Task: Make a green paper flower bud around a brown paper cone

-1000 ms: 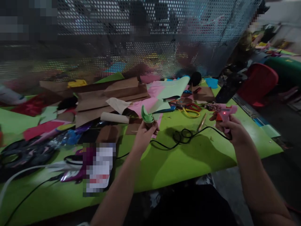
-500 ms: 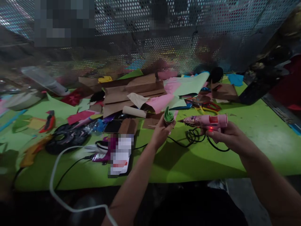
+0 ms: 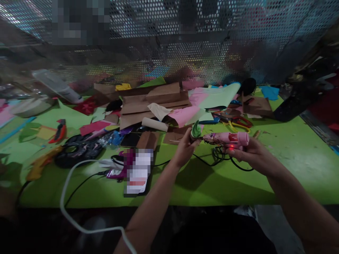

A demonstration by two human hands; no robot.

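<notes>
In my left hand (image 3: 184, 147) is a rolled strip of green paper (image 3: 196, 130), its coiled layers showing at the top. My fingers are closed around its lower part. My right hand (image 3: 247, 153) grips a pink hot glue gun (image 3: 226, 138) with a small red light lit on its side. The gun's nozzle points left and reaches the edge of the roll; whether it touches the paper I cannot tell. A black cord (image 3: 218, 153) lies in loops on the table under the gun.
Brown paper (image 3: 156, 98), pink and pale green sheets cover the back of the green table (image 3: 212, 190). Scissors (image 3: 235, 123) lie behind the glue gun. At the left are a yellow glue gun (image 3: 42, 164), a phone (image 3: 139, 173) and a white cable (image 3: 63, 190).
The glue gun has moved left, and the green roll slightly right and tilted, so the nozzle now meets the roll's edge. The whole view has shifted a little.
</notes>
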